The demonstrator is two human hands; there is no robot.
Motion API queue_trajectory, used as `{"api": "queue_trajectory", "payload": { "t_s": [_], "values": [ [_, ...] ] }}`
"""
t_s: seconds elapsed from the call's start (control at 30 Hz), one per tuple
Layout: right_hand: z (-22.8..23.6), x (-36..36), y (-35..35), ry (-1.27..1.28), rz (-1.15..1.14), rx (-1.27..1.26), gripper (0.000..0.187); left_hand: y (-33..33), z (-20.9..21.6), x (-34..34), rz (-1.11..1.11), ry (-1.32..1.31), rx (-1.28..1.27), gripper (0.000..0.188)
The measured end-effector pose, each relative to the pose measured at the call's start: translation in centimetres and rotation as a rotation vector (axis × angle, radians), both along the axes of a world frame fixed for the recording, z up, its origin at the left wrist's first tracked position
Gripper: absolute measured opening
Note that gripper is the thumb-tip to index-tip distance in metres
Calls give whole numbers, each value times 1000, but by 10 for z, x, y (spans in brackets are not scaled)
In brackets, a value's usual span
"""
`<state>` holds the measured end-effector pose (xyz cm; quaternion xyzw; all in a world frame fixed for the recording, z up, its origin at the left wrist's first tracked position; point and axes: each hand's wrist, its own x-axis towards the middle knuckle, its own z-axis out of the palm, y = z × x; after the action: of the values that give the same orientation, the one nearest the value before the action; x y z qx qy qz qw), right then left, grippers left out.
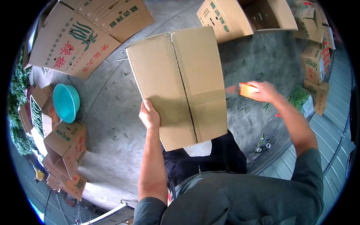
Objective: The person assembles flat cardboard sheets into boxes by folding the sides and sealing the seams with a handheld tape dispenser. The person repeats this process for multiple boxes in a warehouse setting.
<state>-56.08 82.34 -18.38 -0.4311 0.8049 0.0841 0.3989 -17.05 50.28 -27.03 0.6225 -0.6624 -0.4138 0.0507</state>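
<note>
The left hand grips the near-left edge of the cardboard box, held bottom-up in front of the body, with tape already over the centre seam. The right hand is out to the side, closed round an orange tape dispenser. I'd brace the box firmly and press the tape flat.

One head-worn fisheye view — looking steeply down, close over the hands, rim perhaps distorted.

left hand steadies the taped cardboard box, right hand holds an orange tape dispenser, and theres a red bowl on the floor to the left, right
Not quite: the bowl is teal, not red, as the head view shows. The left hand does steady the taped cardboard box, and the right hand holds the orange tape dispenser.
</note>
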Motion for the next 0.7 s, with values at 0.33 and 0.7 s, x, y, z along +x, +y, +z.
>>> {"api": "queue_trajectory", "payload": {
  "t_s": [0.33, 0.7],
  "values": [
    [-181, 63, -83, -88, -592, -108, 58, -87, -25, -20, 338, 441, 606, 75],
    [-84, 75, -104, 82, -1093, -639, 57, -88, 93, -59, 275, 742, 501, 62]
  ]
}}
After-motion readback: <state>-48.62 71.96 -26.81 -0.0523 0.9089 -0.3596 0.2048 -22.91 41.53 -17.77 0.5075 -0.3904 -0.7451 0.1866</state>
